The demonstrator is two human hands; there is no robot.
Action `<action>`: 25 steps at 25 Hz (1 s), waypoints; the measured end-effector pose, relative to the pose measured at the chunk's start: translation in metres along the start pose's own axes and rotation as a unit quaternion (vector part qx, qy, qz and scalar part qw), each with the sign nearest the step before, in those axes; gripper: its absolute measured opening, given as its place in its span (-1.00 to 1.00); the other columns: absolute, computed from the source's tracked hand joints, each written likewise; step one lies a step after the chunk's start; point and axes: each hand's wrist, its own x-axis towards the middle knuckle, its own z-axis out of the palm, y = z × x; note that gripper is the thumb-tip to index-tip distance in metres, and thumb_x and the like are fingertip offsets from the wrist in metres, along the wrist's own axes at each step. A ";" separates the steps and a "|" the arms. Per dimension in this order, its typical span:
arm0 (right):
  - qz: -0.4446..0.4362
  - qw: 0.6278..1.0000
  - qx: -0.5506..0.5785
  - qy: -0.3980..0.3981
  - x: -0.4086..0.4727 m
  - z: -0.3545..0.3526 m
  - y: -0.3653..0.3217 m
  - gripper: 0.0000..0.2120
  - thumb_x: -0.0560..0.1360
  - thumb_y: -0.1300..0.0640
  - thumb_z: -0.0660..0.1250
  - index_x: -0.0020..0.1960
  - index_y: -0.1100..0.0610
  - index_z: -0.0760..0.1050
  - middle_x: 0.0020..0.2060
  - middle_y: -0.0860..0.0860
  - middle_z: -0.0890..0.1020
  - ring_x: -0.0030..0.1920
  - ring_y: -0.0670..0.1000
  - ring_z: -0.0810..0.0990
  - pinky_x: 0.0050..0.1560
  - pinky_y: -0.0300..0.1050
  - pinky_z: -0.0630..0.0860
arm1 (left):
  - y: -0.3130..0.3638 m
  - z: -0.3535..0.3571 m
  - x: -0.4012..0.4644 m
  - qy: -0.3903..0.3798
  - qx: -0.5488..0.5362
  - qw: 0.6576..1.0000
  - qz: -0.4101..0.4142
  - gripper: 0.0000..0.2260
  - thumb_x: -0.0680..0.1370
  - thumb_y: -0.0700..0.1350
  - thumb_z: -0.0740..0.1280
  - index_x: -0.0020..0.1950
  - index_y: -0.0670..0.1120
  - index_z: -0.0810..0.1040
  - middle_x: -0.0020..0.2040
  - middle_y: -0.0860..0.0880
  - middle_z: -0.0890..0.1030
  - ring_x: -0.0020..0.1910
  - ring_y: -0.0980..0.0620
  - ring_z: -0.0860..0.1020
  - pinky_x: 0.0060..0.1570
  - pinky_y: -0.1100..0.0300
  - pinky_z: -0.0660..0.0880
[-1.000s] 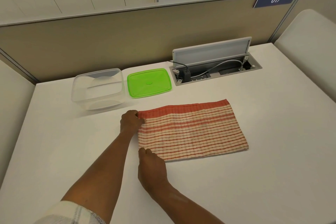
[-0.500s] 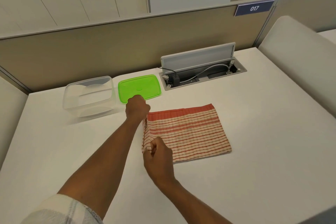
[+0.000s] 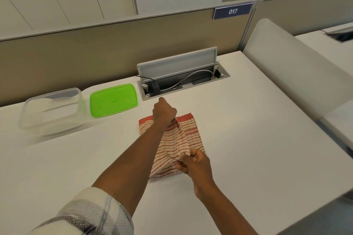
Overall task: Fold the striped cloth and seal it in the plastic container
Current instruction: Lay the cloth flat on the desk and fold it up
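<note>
The red-and-cream striped cloth [image 3: 172, 146] lies on the white desk [image 3: 248, 149], partly doubled over from left to right. My left hand [image 3: 164, 113] pinches the lifted edge at its far corner. My right hand [image 3: 194, 162] pinches the same edge at its near corner. The raised edge stands above the middle of the cloth. A clear plastic container [image 3: 50, 109] sits open at the back left, with nothing in it. Its green lid [image 3: 113, 99] lies flat beside it on the right, apart from the cloth.
An open cable box [image 3: 181, 80] with a raised flap and cords is set in the desk behind the cloth. A beige partition [image 3: 95, 51] runs along the back. A white chair back [image 3: 298, 74] stands at the right edge.
Both hands have carried the cloth's left edge up and over to the right, so the cloth is now narrower. The camera has shifted left and the view has swung.
</note>
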 end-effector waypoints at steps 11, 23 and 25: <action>0.053 0.984 -0.167 0.031 0.076 -0.081 0.015 -0.82 0.49 0.11 0.41 0.04 0.13 0.49 -0.12 0.06 0.70 -0.23 0.04 0.72 -0.19 -0.15 0.67 | 0.029 0.088 0.004 -0.036 -0.015 0.999 -0.035 -0.51 0.53 0.07 0.37 0.37 -0.11 0.35 0.19 -0.08 0.59 0.03 -0.07 0.61 -0.18 0.20 0.43; -0.235 0.838 -0.493 0.019 0.068 -0.095 0.028 -0.79 0.45 -0.05 0.43 0.03 -0.01 0.52 0.10 -0.10 0.46 -0.05 -0.11 0.56 -0.12 -0.31 0.48 | -0.045 0.102 -0.047 -0.053 0.141 0.965 0.214 -0.44 0.60 0.27 -0.02 0.56 0.15 -0.01 0.61 0.07 0.04 0.59 -0.05 0.02 0.52 -0.18 -0.03; -0.234 0.844 -0.482 0.036 0.069 -0.095 0.030 -0.87 0.50 0.02 0.39 -0.05 0.05 0.51 0.02 -0.05 0.49 -0.12 -0.10 0.52 -0.16 -0.27 0.50 | -0.058 0.106 -0.049 -0.079 0.218 0.945 0.232 -0.35 0.56 0.36 -0.17 0.57 0.12 -0.25 0.60 0.06 -0.24 0.57 -0.04 -0.27 0.50 -0.20 -0.26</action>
